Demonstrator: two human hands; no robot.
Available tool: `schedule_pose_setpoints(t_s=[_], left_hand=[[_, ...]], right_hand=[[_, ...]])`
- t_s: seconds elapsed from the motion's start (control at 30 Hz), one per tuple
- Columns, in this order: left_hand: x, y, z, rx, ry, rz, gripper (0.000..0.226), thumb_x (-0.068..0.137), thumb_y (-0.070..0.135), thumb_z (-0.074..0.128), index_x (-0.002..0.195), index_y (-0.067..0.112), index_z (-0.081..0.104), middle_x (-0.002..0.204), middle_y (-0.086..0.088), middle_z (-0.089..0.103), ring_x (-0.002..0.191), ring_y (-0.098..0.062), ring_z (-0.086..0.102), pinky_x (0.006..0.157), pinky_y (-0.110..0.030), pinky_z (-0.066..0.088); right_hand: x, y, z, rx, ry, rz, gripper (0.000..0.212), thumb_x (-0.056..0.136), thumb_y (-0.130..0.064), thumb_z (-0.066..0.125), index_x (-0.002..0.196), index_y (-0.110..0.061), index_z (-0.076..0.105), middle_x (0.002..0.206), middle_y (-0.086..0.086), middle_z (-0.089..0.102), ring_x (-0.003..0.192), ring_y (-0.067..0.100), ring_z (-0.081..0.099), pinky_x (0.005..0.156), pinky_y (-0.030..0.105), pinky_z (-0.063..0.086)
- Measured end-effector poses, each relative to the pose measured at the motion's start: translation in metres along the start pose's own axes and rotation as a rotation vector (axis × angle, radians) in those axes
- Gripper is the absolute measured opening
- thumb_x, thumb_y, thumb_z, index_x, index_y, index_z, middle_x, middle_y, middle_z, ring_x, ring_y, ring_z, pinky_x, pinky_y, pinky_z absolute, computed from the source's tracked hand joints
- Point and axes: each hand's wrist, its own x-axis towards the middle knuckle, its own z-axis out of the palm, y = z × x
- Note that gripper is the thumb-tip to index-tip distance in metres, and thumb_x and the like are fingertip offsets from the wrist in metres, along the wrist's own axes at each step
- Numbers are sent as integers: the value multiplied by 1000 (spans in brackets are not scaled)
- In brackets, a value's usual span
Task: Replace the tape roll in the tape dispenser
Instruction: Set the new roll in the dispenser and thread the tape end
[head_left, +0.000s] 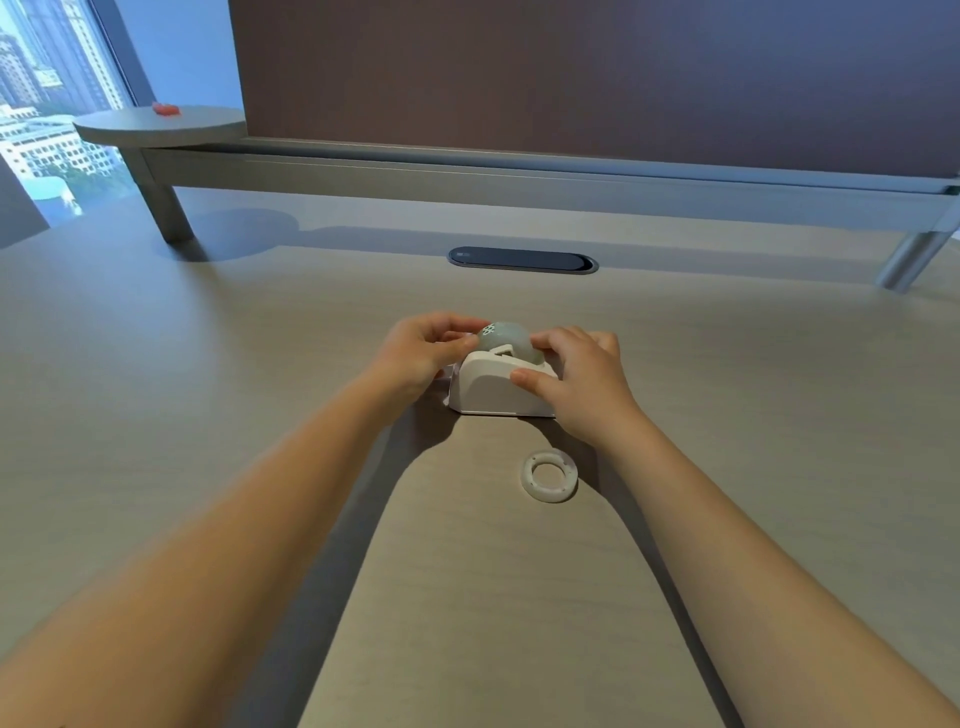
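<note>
Both bare forearms reach out over the pale wood desk (208, 395), hands meeting at a white tape dispenser (493, 387) that sits on the desktop roughly mid-frame. A pale green tape roll (506, 338) stands in the top of the dispenser; only its upper arc shows, the rest sunk behind the white housing. Left hand (423, 351) is curled narrow, thumb and fingertips pinched at the left edge of the roll, where a small patterned patch is too blurred to read. Right hand (576, 379) lies over the dispenser's right end, thumb pressed on the near side wall, fingers draped over the top toward the roll; it hides that end entirely, so the cutter cannot be made out. Something thin and white pokes out at the dispenser's left foot, unclear what. Nearer the person, apart from the dispenser, a white ring (549, 475) lies flat on the desk. Behind: a dark oval cable slot (522, 260), a raised shelf (519, 192), a small red object (165, 109) on its round end, indistinct.
</note>
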Motion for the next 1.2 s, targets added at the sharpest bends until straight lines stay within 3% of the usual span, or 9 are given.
schedule_pose_setpoints(t_s=[0.2, 0.33, 0.43, 0.77, 0.97, 1.07, 1.2], left_hand=[[-4, 0, 2, 1, 84, 53, 36, 85, 11, 49, 121, 7, 50, 111, -9, 57, 97, -16, 52, 84, -26, 42], [-8, -5, -2, 17, 91, 59, 40, 84, 17, 51, 123, 8, 47, 126, -13, 54, 107, -18, 51, 91, -27, 39], [-12, -9, -3, 63, 16, 31, 47, 81, 17, 56, 125, 9, 44, 132, -13, 50, 118, -24, 48, 98, -35, 40], [-13, -9, -4, 79, -27, -8, 47, 79, 13, 58, 124, 12, 45, 130, -12, 52, 112, -24, 50, 85, -32, 45], [-13, -8, -5, 87, -20, -7, 44, 78, 14, 59, 120, 13, 48, 127, -11, 54, 111, -23, 51, 90, -37, 45], [-14, -6, -4, 102, -25, -13, 45, 78, 15, 59, 121, 13, 47, 128, -11, 54, 108, -21, 50, 89, -36, 45], [-13, -5, -5, 108, -33, -27, 45, 78, 14, 59, 121, 12, 47, 128, -12, 54, 109, -23, 51, 90, -38, 46]], right_hand=[[2, -7, -11, -15, -78, 42, 42, 82, -37, 54, 121, -20, 49, 129, 3, 54, 124, 25, 30, 100, 42, 29], [9, -20, -14, 92, 105, 34, 33, 86, -35, 48, 112, -16, 58, 122, 6, 60, 120, 29, 40, 104, 44, 32], [14, -31, -11, 178, 192, 10, 27, 85, -29, 50, 96, -9, 65, 104, 13, 68, 105, 34, 53, 95, 54, 41], [24, -38, -6, 151, 105, 97, 21, 81, -25, 59, 84, -7, 69, 96, 13, 70, 92, 29, 59, 92, 53, 45], [21, -28, -8, 92, 205, 41, 22, 83, -22, 58, 78, -4, 70, 90, 15, 72, 81, 27, 58, 90, 48, 44], [19, -26, -4, -81, 250, -47, 26, 87, -22, 51, 79, -3, 66, 83, 10, 66, 75, 20, 47, 80, 34, 34], [21, -27, -9, -271, 178, -42, 27, 90, -24, 42, 69, -9, 50, 72, 5, 49, 75, 23, 42, 75, 34, 25]])
